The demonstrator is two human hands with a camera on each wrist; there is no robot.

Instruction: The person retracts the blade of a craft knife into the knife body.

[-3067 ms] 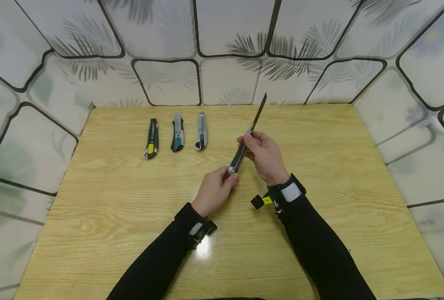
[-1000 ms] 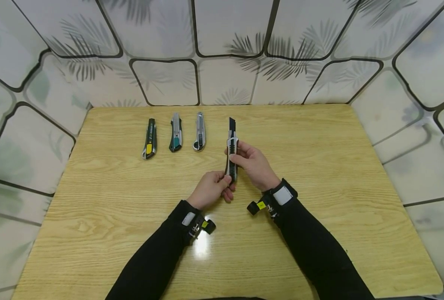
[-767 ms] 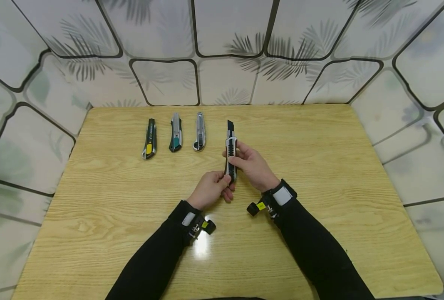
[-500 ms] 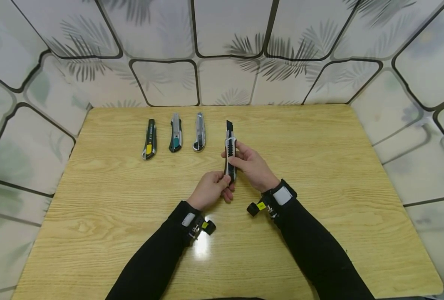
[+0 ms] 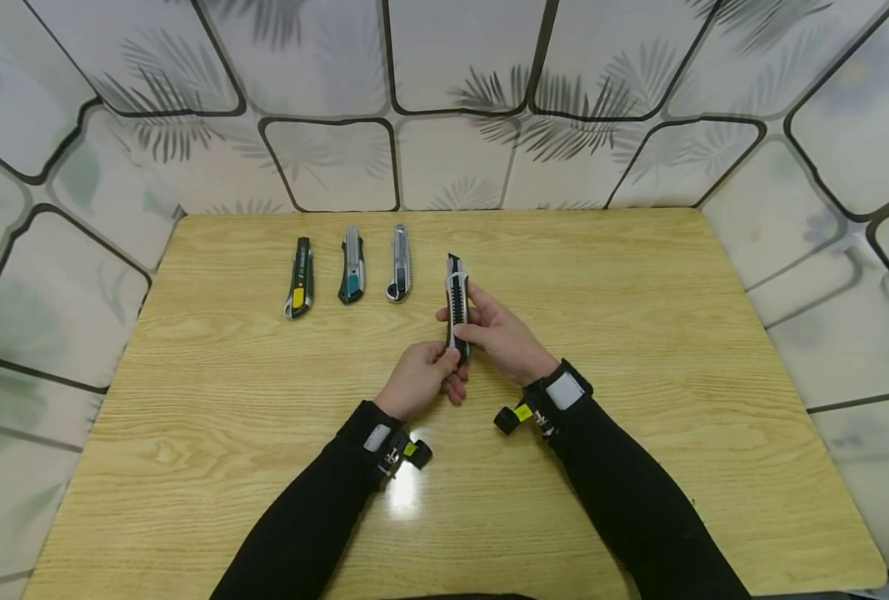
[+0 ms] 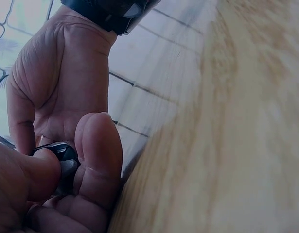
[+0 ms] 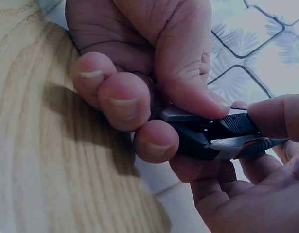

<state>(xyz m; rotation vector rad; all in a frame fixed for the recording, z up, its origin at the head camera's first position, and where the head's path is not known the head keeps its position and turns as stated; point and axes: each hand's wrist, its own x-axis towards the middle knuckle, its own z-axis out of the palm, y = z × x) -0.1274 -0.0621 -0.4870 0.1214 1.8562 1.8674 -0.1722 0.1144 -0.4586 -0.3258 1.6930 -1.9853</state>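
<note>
Both hands hold a black-and-silver utility knife (image 5: 456,302) above the middle of the table, its blade end pointing away from the person. A short piece of dark blade (image 5: 453,263) sticks out at the tip. My left hand (image 5: 423,377) pinches the rear end between thumb and fingers. Farther up, my right hand (image 5: 507,340) grips the body, with its thumb lying on the upper face. Seen from the right wrist, the thumb presses near the ridged black slider (image 7: 237,125). In the left wrist view, fingers hide most of the knife (image 6: 66,162).
Three more utility knives lie in a row at the back left: a black one with a yellow slider (image 5: 300,279), one with a teal slider (image 5: 352,265) and a silver one (image 5: 400,264). Patterned panels (image 5: 459,158) enclose the wooden table (image 5: 189,467) at back and sides.
The knife has turned from slanting right to nearly straight ahead. Its long blade has slid back to a short stub, while the right thumb moved down the body.
</note>
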